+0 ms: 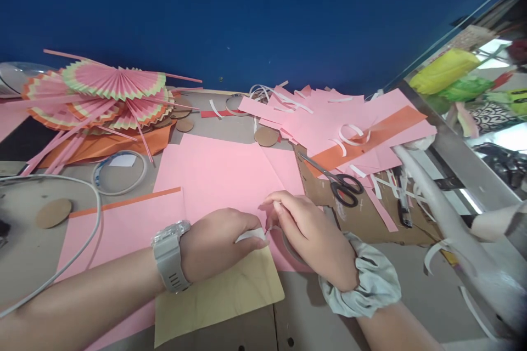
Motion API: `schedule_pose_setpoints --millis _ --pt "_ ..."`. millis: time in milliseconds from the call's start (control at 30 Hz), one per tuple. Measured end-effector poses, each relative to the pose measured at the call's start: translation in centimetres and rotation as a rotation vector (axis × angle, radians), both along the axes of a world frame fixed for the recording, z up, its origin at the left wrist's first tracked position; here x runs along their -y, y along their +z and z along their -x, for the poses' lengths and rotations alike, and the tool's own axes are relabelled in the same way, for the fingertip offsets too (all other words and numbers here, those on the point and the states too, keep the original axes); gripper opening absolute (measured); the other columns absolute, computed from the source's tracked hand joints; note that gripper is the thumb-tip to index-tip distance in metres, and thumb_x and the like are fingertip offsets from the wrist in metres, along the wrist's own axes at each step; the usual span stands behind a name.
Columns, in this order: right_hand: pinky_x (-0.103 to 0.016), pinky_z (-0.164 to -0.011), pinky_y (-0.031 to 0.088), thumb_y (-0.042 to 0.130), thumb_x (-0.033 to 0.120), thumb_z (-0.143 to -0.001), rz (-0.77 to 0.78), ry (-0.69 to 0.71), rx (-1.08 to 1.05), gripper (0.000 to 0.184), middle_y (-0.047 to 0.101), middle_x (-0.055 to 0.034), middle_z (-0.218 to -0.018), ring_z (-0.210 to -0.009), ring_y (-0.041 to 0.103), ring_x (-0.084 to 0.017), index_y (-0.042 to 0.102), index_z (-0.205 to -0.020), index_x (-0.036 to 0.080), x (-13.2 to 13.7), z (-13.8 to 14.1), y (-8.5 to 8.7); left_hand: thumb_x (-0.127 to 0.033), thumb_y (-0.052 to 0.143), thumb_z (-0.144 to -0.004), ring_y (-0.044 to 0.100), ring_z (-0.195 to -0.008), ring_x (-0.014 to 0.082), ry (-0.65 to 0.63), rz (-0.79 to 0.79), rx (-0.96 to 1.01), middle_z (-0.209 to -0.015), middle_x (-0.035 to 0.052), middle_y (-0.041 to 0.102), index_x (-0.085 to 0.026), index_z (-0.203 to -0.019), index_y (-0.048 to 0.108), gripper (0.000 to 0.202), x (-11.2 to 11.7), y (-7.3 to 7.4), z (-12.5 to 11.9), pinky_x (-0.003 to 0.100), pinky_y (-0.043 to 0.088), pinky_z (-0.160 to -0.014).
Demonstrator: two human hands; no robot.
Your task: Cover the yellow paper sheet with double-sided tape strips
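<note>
My left hand (220,236), with a grey watch at its wrist, pinches a small white strip (248,235) between thumb and fingers. Close beside it, my right hand (313,233) has thumb and fingertips pressed together; what they hold, if anything, is too small to make out. Part of a pale curved band (291,248) shows beneath the right hand, mostly hidden. Both hands are over pink paper sheets (218,167). A yellow sheet (222,296) lies under the left hand, nearer to me. Another pink sheet with an orange edge (123,236) is partly covered by my left forearm.
Pleated paper fans (119,79) are piled at the back left, near a tape roll (119,173). Scissors (343,181) and a utility knife (403,200) lie right. Behind them are pink papers (321,120) with white curls. A cable (96,225) crosses the left side.
</note>
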State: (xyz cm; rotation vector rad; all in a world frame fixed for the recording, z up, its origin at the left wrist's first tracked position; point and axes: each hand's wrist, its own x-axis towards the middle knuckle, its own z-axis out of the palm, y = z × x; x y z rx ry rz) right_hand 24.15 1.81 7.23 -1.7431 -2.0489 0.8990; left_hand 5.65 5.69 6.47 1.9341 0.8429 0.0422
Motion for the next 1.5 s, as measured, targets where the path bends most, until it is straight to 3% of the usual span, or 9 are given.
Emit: schedule_pose_setpoints --millis 467,667,867,1033,1300,1500 --pt "-0.031 -0.081 0.04 0.03 0.022 -0.094 -0.009 0.005 -0.024 0.025 0.063 0.0029 -0.083 -0.084 0.056 -0.015 0.054 -0.101 0.025 0.2 -0.3 0.2 -0.024 0.033 -0.089 0.032 -0.055 0.0107 -0.011 0.001 0.004 -0.058 -0.0043 0.036 -0.019 -0.063 0.034 0.027 0.6 0.2 -0.2 0.025 0.024 -0.052" --pt "-0.03 -0.08 0.04 0.032 0.021 -0.094 -0.025 0.007 -0.025 0.023 0.064 0.0029 -0.088 -0.085 0.056 -0.014 0.054 -0.099 0.026 0.2 -0.4 0.2 -0.027 0.028 -0.092 0.032 -0.057 0.0101 -0.005 0.055 0.026 -0.061 -0.0051 0.033 -0.019 -0.064 0.029 0.029 0.3 0.1 -0.1 0.024 0.027 -0.053" --pt "-0.029 -0.081 0.039 0.032 0.021 -0.094 -0.003 0.021 -0.066 0.022 0.063 0.0037 -0.088 -0.084 0.056 -0.013 0.053 -0.1 0.026 0.2 -0.5 0.3 -0.025 0.028 -0.091 0.036 -0.058 0.0092 -0.024 0.185 0.058 -0.063 -0.0052 0.036 -0.019 -0.066 0.038 0.027 -0.2 1.0 -0.2 0.023 0.028 -0.053" --pt "-0.028 -0.078 0.04 0.032 0.021 -0.094 -0.018 0.025 -0.042 0.023 0.063 0.0031 -0.084 -0.082 0.057 -0.013 0.053 -0.101 0.025 0.2 -0.5 0.4 -0.018 0.043 -0.077 0.034 -0.055 0.0086 -0.004 0.089 -0.068 -0.059 -0.0057 0.038 -0.018 -0.065 0.045 0.011 0.0 0.9 -0.5 0.022 0.025 -0.048" --pt "-0.029 -0.079 0.042 0.031 0.022 -0.095 -0.014 0.049 -0.017 0.024 0.064 0.0027 -0.081 -0.078 0.059 -0.013 0.054 -0.1 0.024 0.2 -0.6 0.5 -0.016 0.042 -0.075 0.027 -0.052 0.0081 -0.045 0.054 -0.051 -0.056 -0.0069 0.029 -0.019 -0.062 0.033 0.016 -0.1 -0.1 0.1 0.022 0.022 -0.049" --pt "-0.028 -0.079 0.039 0.031 0.023 -0.095 -0.006 0.034 -0.009 0.022 0.064 0.0046 -0.084 -0.081 0.057 -0.012 0.052 -0.098 0.025 0.3 -0.5 0.5 -0.015 0.04 -0.076 0.029 -0.052 0.0083 -0.08 0.082 -0.077 -0.057 -0.0068 0.03 -0.019 -0.062 0.033 0.016 -0.6 0.4 -0.2 0.023 0.022 -0.049"
